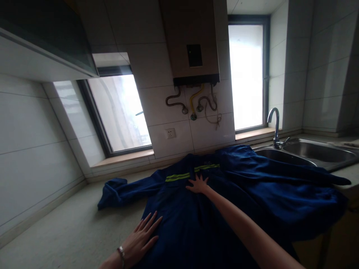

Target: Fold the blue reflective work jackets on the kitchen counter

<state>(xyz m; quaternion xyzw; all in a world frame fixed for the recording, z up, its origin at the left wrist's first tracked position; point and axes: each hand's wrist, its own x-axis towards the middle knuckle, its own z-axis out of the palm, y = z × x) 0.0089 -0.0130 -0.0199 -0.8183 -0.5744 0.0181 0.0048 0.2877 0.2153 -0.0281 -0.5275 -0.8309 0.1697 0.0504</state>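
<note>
and the blue garment [176, 220] was right in the thick of it, spread over the pale surface [70, 224], yellow-green bands [178, 177] bright across its upper part! the left hand [141, 235] lay at the garment's near left side, fingers extended and slightly parted, the grip released, a bracelet [121, 254] circling the wrist. further up, the right hand [198, 184] rested on the cloth just below the bands, fingers fanned wide, its grip released too, the bare forearm slanting back over the dark fabric. out to the left went one sleeve [120, 192], bent and rumpled toward its end; over on the right the cloth ran in long folds beside the steel sink [322, 147], and whether any of it dipped into the left basin could not be told. the curved tap [276, 123] stood upright behind. up on the tiled wall, a heater [192, 37] hung between two windows [246, 74], a yellow pipe [192, 100] curving down beneath it, a socket [170, 133] lower still!
</note>
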